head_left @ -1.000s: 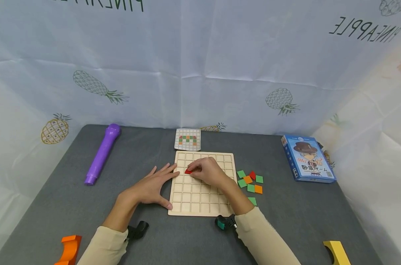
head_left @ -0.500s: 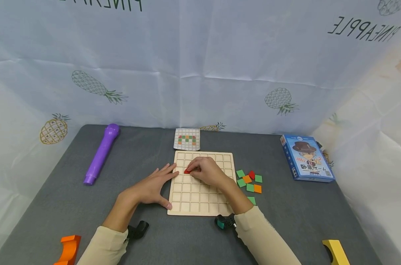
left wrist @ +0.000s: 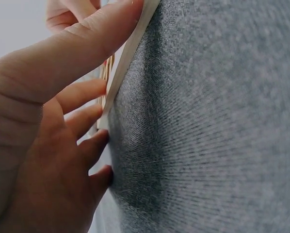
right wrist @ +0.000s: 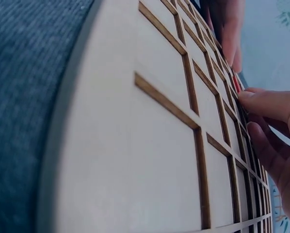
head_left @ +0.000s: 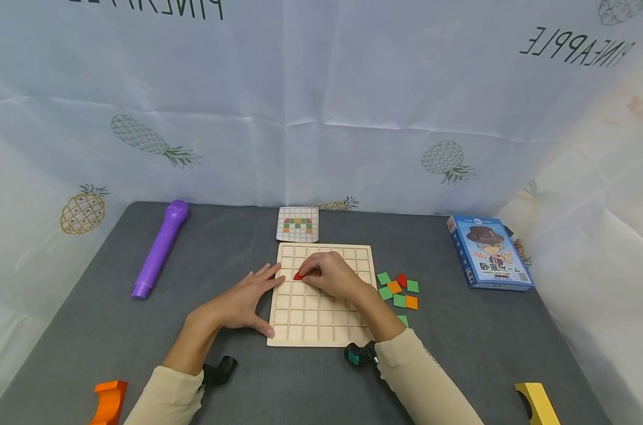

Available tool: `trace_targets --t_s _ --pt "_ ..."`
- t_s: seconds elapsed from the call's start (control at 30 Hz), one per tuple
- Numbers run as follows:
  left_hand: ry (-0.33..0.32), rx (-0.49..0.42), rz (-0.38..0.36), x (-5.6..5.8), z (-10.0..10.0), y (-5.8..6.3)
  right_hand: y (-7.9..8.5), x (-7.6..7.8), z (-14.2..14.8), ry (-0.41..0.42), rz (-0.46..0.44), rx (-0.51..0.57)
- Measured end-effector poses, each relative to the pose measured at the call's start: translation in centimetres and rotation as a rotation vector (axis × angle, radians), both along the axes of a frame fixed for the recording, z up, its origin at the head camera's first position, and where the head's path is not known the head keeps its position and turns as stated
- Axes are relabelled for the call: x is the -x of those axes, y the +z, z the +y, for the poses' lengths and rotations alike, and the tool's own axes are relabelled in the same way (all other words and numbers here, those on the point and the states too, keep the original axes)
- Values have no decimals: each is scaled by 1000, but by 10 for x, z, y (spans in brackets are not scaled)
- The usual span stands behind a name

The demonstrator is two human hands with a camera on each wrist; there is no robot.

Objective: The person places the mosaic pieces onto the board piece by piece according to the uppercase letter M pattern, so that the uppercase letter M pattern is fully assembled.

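A pale wooden board (head_left: 310, 330) with a grid of square cells lies on the dark grey table. My right hand (head_left: 330, 274) reaches over it and pinches a small red tile (head_left: 297, 276) between thumb and fingers, right at a cell in the upper left part. Most of the tile is covered by the fingertips; in the right wrist view a sliver of red (right wrist: 235, 84) shows at the thumb. My left hand (head_left: 240, 300) is spread along the board's left edge. Its thumb (left wrist: 82, 46) touches the near corner, and the fingertips lie at the edge farther up.
Several green, orange and red tiles (head_left: 399, 301) lie loose right of the board. A card (head_left: 297, 225) with a coloured grid pattern stands behind it. Around them are a purple microphone-shaped tube (head_left: 160, 248), a blue game box (head_left: 490, 254), an orange block (head_left: 108, 401) and a yellow block (head_left: 539, 404).
The whole head view shifts slightly leftward. Both hands keep nearly the same pose, and the right hand still pinches the red tile at the same part of the board.
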State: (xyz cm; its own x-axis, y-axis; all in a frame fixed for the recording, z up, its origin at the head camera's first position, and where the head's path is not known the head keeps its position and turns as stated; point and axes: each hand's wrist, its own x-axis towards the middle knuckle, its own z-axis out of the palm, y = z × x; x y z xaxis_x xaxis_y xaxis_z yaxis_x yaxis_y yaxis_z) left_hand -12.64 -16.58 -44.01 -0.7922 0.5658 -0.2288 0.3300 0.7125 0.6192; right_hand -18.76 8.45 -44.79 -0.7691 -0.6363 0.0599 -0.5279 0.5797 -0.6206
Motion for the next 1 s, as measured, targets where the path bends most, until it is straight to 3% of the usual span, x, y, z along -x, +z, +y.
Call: trace_targets --t_s 0.3,0.63,1.0 --pt "5 -8 1 0 1 0 0 0 1 8 -9 1" --pt "8 -13 2 -2 0 0 8 3 17 23 -199 132" --pt "6 -13 5 1 0 -3 9 7 23 36 -174 100"
